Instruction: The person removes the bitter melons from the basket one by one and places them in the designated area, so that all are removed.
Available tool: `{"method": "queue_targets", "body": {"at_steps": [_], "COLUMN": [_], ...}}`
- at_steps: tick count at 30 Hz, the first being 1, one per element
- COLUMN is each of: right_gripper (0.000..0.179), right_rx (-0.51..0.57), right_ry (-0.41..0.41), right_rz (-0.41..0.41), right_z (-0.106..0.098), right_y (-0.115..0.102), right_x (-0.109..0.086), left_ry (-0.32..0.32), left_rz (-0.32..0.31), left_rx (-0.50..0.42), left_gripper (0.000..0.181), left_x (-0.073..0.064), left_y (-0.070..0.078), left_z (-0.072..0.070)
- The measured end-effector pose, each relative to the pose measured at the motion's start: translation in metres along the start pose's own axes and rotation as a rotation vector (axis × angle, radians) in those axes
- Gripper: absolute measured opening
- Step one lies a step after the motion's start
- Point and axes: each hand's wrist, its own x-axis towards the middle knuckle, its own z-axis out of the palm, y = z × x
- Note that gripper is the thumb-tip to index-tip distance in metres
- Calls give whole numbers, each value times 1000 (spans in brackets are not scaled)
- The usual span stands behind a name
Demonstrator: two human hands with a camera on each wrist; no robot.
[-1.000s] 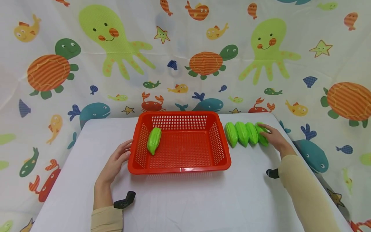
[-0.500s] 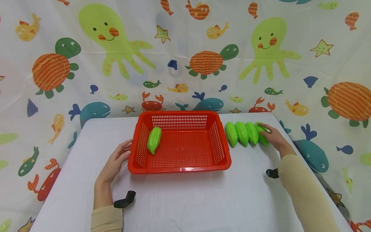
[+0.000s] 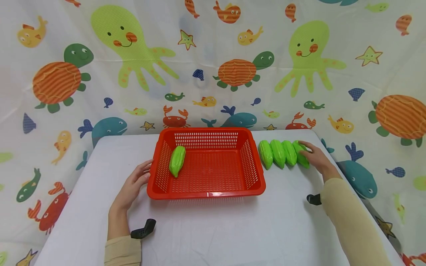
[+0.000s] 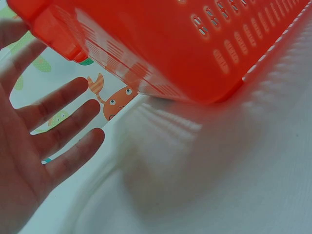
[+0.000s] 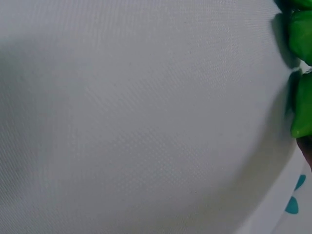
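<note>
In the head view, a red plastic basket point(image 3: 206, 194) stands mid-table with one green star fruit point(image 3: 177, 161) lying in its left part. My left hand point(image 3: 131, 186) is at the basket's left side, fingertips by the rim; in the left wrist view its fingers point(image 4: 73, 151) are spread and relaxed. Right of the basket, several green star fruits lie side by side on the table. My right hand point(image 3: 316, 157) holds the rightmost star fruit point(image 3: 300, 154), its fingers curving over the top end. In the right wrist view only a sliver of that hand shows beside a star fruit point(image 5: 304, 105).
A white cloth covers the table point(image 3: 216, 232). Behind it hangs a curtain point(image 3: 206, 44) printed with sea animals. Dark wrist-worn devices sit by the left wrist point(image 3: 144, 229) and right wrist point(image 3: 313, 199). The row of star fruits is close to the basket's right wall.
My right hand has shifted very slightly to the right at the rightmost star fruit. The left hand, the basket and the other star fruits look unmoved.
</note>
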Motion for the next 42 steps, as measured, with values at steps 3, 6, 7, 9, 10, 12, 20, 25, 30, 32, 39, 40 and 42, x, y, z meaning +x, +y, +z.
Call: {"method": "queue_targets", "body": {"at_steps": [3,6,7,9,10,12,20,25,30,32,39,40,42], "right_gripper": [61,64,65,69,72,74,77,76,75,75,71,71,70], "right_rx": [5,1,-1,-1,0,-6,-104,-79,-23,-8,39,45,64], "right_ry": [37,80,91,116,128,154,252,317,346,348,335,339,346], "right_rz": [-19,-26,-24,-19,-15,-18,-37,-54,-90,-111,-145,-154,-169], "right_z": [-1,-4,-5,-7,-8,-9,-8,-3,1,3,11,12,15], "right_y": [-3,-7,-9,-13,-15,-19,-38,-53,-74,-84,-116,-120,-128], "right_x": [-1,-2,-2,-3,-3,-4,-3,-4,-9,-12,-20,-21,-22], "left_ry": [-1,1,1,2,3,2,3,2,-1,-1,1,1,1], "left_rz": [2,-3,-4,-7,-8,-7,-9,-4,9,10,6,4,0], "left_rx": [-3,-5,-8,-9,-8,-8,6,3,-6,-6,-1,1,4], "left_gripper": [52,52,52,53,53,53,53,53,52,52,51,52,52], "left_x": [0,-1,-1,-1,-1,-1,-1,0,-1,-1,0,0,0], "left_y": [0,0,0,0,0,0,1,1,0,0,0,0,0], "left_z": [0,0,0,1,1,1,1,0,0,-1,-1,-1,0]}}
